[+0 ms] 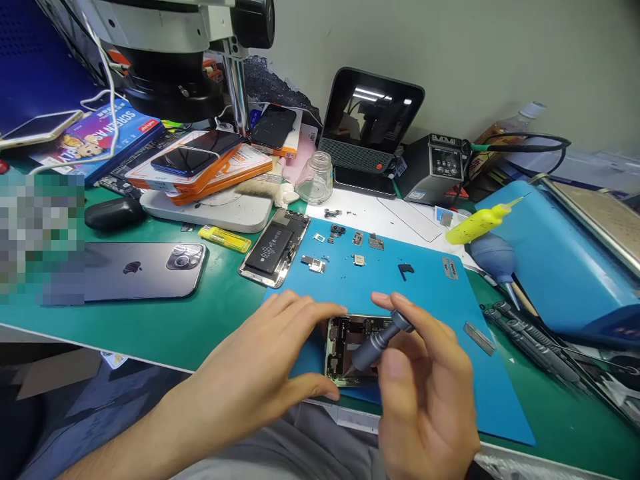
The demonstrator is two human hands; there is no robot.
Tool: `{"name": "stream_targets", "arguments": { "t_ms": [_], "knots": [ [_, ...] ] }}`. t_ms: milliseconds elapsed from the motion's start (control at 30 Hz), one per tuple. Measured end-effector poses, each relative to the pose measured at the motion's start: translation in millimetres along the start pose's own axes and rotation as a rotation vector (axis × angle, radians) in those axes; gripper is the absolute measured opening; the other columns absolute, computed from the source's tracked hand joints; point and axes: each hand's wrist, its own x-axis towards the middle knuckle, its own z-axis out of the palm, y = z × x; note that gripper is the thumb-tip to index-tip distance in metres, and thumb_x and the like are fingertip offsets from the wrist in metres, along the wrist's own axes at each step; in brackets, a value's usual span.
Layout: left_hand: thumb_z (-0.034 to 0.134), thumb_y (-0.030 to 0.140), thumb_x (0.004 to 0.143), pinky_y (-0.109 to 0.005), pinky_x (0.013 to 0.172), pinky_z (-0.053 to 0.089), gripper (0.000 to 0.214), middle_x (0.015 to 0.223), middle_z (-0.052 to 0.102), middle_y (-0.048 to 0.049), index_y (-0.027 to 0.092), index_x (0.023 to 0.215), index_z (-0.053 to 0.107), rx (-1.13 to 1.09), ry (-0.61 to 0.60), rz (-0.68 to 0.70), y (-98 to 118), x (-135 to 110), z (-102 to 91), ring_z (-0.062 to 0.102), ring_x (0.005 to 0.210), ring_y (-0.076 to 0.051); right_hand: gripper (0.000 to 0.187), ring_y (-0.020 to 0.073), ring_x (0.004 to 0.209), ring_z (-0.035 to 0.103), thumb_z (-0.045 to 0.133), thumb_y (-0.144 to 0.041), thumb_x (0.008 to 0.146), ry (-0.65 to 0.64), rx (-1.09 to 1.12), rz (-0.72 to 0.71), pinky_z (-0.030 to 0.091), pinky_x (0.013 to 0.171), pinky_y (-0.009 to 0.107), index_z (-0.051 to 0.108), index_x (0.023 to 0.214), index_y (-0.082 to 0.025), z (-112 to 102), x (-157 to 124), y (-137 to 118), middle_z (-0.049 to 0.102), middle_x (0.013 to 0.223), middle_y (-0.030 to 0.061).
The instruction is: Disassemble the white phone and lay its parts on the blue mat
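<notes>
An opened phone housing (334, 348) lies on the blue mat (425, 293) near its front edge, with its inner parts showing. My left hand (265, 357) steadies the housing at its left end, index finger along the far edge and thumb along the near one. In my right hand (433, 380) is a grey precision screwdriver (373, 348), tilted, its tip down at the near left corner inside the housing. The index finger lies by the driver's end cap. My right hand hides the housing's right part. Beyond it lie a camera module (337, 231), a metal bracket (314, 264) and several tiny parts.
A detached phone part with a battery (273, 250) lies left of the mat, beside a purple phone (140, 270). A microscope (165, 60) overhangs the back left. Tweezers (535, 340), a blower bulb (494, 257) and a yellow bottle (477, 223) are at the right. A glass jar (316, 179) stands behind.
</notes>
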Motion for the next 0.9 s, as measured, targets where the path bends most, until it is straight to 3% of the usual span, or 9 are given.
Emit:
{"name": "stream_targets", "arguments": {
  "t_ms": [200,367,467,567,700,800,900],
  "knots": [
    [0.091,0.045,0.091,-0.05,0.109,0.049,0.074,0.148,0.058,-0.008,0.036,0.153,0.052,0.142,0.084,-0.023,-3,-1,1.6,0.055,0.131,-0.034,0.049,0.0189,0.091,0.07,0.065,-0.014,0.104,0.035,0.078,0.088,0.061,0.063,0.031,0.063,0.15,-0.029,1,-3,-2,0.072,0.135,0.0116],
    [0.087,0.054,0.093,-0.054,0.109,0.046,0.074,0.146,0.059,-0.0106,0.034,0.156,0.053,0.247,0.078,-0.017,-6,-3,4.6,0.055,0.129,-0.036,0.05,0.0167,0.081,0.075,0.068,-0.019,0.106,0.008,0.149,0.189,0.066,0.063,0.028,0.06,0.153,-0.031,0,-3,2,0.078,0.107,0.0053],
    [0.086,0.055,0.094,-0.052,0.107,0.044,0.078,0.145,0.06,-0.0105,0.036,0.159,0.049,0.283,0.093,0.002,-4,-5,4.3,0.055,0.128,-0.036,0.045,0.0149,0.078,0.077,0.065,-0.022,0.109,0.047,0.234,0.267,0.064,0.055,0.022,0.058,0.153,-0.033,-2,0,2,0.078,0.104,0.0033],
    [0.083,0.054,0.098,-0.047,0.101,0.042,0.054,0.139,0.064,-0.0067,0.037,0.145,0.061,0.243,0.093,0.02,2,-6,3.9,0.058,0.122,-0.032,0.044,0.0152,0.079,0.078,0.063,-0.024,0.11,0.078,0.291,0.305,0.067,0.058,0.023,0.056,0.152,-0.034,-4,1,0,0.078,0.104,0.0028],
    [0.069,0.035,0.11,-0.041,0.094,0.039,0.007,0.119,0.07,-0.0005,0.032,0.116,0.07,0.146,0.063,0.07,11,-5,7.2,0.061,0.107,-0.024,0.042,0.0142,0.076,0.076,0.064,-0.023,0.11,0.114,0.347,0.285,0.067,0.058,0.024,0.056,0.15,-0.033,-3,1,-2,0.079,0.105,0.0034],
    [0.065,0.026,0.112,-0.039,0.091,0.037,0.007,0.11,0.071,0.0013,0.029,0.109,0.07,0.137,0.067,0.085,14,1,7.9,0.061,0.101,-0.021,0.042,0.0139,0.074,0.076,0.064,-0.022,0.11,0.126,0.353,0.297,0.068,0.06,0.026,0.056,0.149,-0.033,-1,1,-2,0.079,0.106,0.0031],
    [0.066,0.025,0.112,-0.04,0.091,0.038,0.009,0.109,0.072,0.0005,0.026,0.104,0.071,0.208,0.084,0.093,14,17,-0.5,0.06,0.098,-0.021,0.041,0.0151,0.077,0.078,0.065,-0.023,0.109,0.223,0.357,0.313,0.068,0.061,0.026,0.056,0.147,-0.033,-2,1,0,0.079,0.107,0.0035]
  ]
}}
